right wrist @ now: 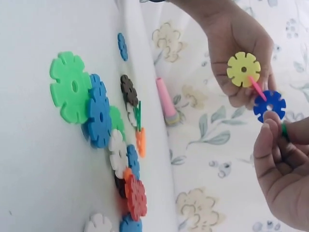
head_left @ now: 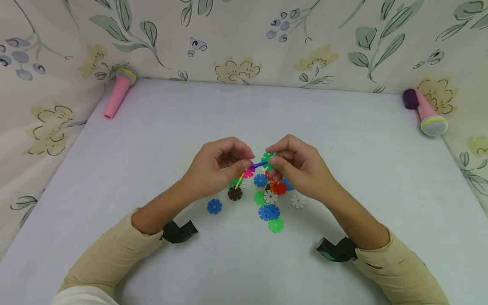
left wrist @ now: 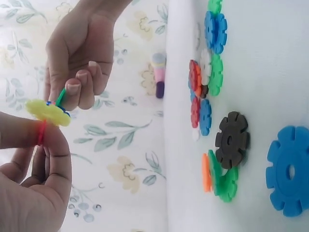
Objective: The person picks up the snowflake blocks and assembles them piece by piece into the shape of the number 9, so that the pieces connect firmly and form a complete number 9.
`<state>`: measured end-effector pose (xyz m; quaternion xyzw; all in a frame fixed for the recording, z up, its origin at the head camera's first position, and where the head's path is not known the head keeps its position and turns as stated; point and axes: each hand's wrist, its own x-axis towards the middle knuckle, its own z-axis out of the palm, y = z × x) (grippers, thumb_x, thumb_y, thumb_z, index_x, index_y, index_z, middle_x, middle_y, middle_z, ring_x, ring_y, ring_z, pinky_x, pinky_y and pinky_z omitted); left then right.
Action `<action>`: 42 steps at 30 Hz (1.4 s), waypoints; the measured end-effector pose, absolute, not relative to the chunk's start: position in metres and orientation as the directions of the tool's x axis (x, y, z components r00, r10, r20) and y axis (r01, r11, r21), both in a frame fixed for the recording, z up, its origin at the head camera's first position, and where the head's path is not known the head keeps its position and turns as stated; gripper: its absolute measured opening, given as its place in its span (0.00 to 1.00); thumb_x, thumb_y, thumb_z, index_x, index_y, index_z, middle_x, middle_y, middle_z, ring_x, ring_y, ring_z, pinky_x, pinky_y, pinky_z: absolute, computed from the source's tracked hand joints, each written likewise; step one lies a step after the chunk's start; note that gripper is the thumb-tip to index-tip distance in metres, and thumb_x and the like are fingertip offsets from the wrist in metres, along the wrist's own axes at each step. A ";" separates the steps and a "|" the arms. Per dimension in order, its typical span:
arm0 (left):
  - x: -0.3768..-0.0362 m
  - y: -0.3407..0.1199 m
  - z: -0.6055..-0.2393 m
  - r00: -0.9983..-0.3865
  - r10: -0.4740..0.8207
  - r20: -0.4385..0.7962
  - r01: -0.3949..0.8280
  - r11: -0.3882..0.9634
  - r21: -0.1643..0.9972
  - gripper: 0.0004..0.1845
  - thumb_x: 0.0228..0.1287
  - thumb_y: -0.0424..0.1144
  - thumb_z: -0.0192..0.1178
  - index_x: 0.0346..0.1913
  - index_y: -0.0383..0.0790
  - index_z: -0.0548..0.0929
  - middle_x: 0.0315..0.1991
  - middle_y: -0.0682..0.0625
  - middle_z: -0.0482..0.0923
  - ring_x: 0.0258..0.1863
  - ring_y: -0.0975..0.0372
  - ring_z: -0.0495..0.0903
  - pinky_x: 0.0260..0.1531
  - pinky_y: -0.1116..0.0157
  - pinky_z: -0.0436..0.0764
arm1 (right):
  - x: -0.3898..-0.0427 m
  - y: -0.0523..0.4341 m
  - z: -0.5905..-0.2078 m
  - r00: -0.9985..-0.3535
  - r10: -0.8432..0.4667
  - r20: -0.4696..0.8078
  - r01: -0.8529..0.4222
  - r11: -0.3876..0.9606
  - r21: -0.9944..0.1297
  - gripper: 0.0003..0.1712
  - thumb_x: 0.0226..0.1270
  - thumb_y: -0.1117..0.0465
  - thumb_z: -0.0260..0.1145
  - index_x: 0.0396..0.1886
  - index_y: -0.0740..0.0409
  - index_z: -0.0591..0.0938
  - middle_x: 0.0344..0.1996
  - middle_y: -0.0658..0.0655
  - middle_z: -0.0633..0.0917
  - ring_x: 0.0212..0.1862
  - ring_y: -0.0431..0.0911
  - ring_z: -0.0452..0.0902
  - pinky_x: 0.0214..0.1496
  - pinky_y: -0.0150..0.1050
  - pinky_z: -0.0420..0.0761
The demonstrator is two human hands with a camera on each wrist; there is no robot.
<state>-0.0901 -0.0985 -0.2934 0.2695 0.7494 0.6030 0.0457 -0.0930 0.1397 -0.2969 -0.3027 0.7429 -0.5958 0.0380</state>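
Observation:
Above the table, my left hand [head_left: 219, 167] pinches a pink notched disc [head_left: 249, 172] between thumb and fingers. A yellow notched disc [right wrist: 236, 69] and a dark blue one [right wrist: 276, 99] are slotted onto that pink disc, forming a small chain. My right hand [head_left: 305, 169] pinches a green notched disc [head_left: 268, 160] at the right end, right at the blue disc's edge. In the right wrist view, the green disc is mostly hidden by the right fingers. Below the hands lie loose discs, among them a brown one [head_left: 234, 193] and a blue one [head_left: 214, 206].
Several more discs cluster on the white table [head_left: 190, 110], including a white one [head_left: 298, 200], a red one [head_left: 280, 188] and a light green one [head_left: 276, 225]. A pink toy microphone [head_left: 119, 93] lies at the back left, another [head_left: 427, 112] at the back right.

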 end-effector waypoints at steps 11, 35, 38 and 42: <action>-0.091 -0.095 -0.299 -0.829 0.547 0.115 0.239 0.162 0.957 0.11 0.74 0.35 0.57 0.53 0.34 0.82 0.33 0.48 0.80 0.26 0.44 0.75 0.23 0.57 0.79 | -0.095 0.145 -0.297 -0.775 -0.544 0.322 -0.480 0.173 -0.860 0.15 0.71 0.75 0.59 0.54 0.63 0.82 0.24 0.53 0.79 0.26 0.48 0.74 0.27 0.38 0.78; -0.094 -0.096 -0.299 -0.854 0.519 0.029 0.126 0.152 0.980 0.06 0.72 0.32 0.57 0.43 0.32 0.82 0.31 0.43 0.79 0.22 0.52 0.78 0.24 0.61 0.83 | -0.116 0.158 -0.319 -0.704 -0.659 -0.265 -0.487 0.720 -0.495 0.13 0.58 0.63 0.78 0.41 0.53 0.85 0.38 0.49 0.81 0.43 0.47 0.76 0.47 0.43 0.82; -0.094 -0.096 -0.300 -0.853 0.522 0.031 0.127 0.149 0.981 0.05 0.72 0.32 0.57 0.42 0.33 0.82 0.31 0.43 0.79 0.21 0.53 0.77 0.23 0.62 0.82 | -0.117 0.160 -0.318 -0.710 -0.672 -0.211 -0.505 0.694 -0.513 0.08 0.61 0.66 0.74 0.38 0.53 0.85 0.34 0.48 0.82 0.39 0.46 0.77 0.44 0.42 0.81; -0.095 -0.096 -0.301 -0.849 0.528 0.030 0.127 0.149 0.981 0.05 0.72 0.31 0.56 0.41 0.33 0.81 0.31 0.42 0.79 0.21 0.53 0.76 0.23 0.63 0.81 | -0.117 0.165 -0.313 -0.735 -0.671 -0.100 -0.496 0.632 -0.595 0.05 0.68 0.68 0.68 0.39 0.55 0.83 0.31 0.50 0.84 0.33 0.44 0.79 0.39 0.40 0.82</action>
